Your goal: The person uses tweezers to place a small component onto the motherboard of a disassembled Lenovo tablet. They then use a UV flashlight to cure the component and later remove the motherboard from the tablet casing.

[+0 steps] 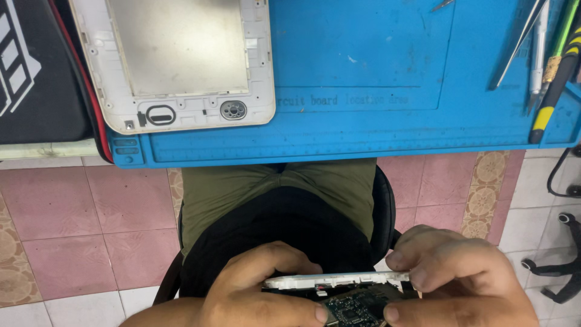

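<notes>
White plastic frame (336, 280) lies crosswise between both hands, its long axis going left to right, above the lap. Left hand (260, 290) and right hand (454, 281) have their fingers (417, 257) closed on its ends; a dark circuit board (357, 307) sits just under the thumbs.

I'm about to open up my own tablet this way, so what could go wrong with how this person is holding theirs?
1. Both hands, left and right, hold the opened device over the lap, off the blue mat; a slip could likely drop it onto the tiled floor.
2. Fingertips rest by the exposed circuit board, which may get strained or smudged.
3. The white frame overhangs the mat's edge and could be knocked off.
</notes>
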Available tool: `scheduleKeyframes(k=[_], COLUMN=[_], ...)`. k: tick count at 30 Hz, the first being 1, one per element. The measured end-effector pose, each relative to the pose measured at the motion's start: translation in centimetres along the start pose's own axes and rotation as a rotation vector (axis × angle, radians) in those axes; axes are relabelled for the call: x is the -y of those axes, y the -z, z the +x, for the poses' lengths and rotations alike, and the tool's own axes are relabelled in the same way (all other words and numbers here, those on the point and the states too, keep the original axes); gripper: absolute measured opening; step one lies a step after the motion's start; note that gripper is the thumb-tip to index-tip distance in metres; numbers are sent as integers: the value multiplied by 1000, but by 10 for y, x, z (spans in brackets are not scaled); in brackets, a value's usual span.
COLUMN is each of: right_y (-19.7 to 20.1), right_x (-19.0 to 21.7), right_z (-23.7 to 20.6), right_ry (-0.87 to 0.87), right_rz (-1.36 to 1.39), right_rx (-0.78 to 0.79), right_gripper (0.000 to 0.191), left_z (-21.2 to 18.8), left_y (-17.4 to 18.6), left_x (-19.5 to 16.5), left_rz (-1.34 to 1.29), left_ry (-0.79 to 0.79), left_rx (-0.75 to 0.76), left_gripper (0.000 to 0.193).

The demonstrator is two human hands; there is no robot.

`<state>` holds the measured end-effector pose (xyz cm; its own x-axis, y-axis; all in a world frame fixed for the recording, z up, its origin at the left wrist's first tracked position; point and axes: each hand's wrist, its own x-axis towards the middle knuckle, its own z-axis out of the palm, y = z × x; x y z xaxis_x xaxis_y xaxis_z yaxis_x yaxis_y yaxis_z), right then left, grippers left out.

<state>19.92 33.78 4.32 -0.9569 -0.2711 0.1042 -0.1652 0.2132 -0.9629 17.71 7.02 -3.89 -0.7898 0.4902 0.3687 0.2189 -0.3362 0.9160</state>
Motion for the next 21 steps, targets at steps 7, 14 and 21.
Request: scheduleKeyframes(k=[7,14,21], right_y=[7,8,11], right_x=[-6,-9,-7], right_z=[-7,-27,-31], right_ry=[43,-161,-156], right_rz=[-33,294,334], right_rx=[71,-81,-47], right_gripper=[12,17,13], left_z=[-1,-17,-30], left_y=[1,-8,-8], left_x=[4,9,10], left_rz=[15,-195,-296], left_ry=[-43,194,299], left_rx=[12,-19,18], left_gripper=[17,43,50])
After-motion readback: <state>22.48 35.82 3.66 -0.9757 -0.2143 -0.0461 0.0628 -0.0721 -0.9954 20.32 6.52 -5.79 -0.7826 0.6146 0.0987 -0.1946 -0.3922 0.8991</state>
